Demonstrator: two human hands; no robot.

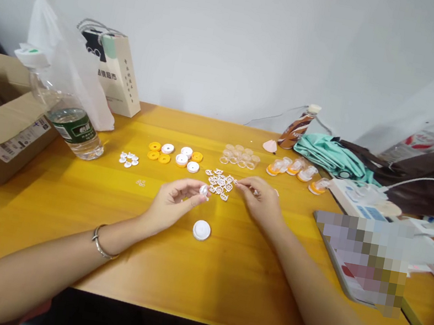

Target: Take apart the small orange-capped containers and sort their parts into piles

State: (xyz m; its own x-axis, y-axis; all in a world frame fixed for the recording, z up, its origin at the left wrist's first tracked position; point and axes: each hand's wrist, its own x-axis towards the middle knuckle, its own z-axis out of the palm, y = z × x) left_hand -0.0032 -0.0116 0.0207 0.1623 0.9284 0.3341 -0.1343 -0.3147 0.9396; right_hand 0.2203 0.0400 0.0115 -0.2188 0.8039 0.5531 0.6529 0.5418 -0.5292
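Between its thumb and fingers, my left hand (176, 200) holds a small clear-and-white plastic part (204, 190). My right hand (260, 198) is closed in a pinch at the right edge of a pile of white openwork plastic pieces (219, 182), with one small white piece (236, 182) at its fingertips. Below and between the hands, a round white cap (201, 230) lies on the wooden table (147, 273). Behind the pile stand several clear plastic cups (238, 158). Orange and white rings (164, 158) sit in groups farther left.
Small white discs (129, 159) and tiny clear rings (140, 182) lie on the left. Beyond them are a water bottle (75, 129) and a cardboard box (0, 130). Assembled orange-and-clear parts (295, 168), a power strip (355, 201) and a partly blurred tablet-like device (351, 259) lie on the right.
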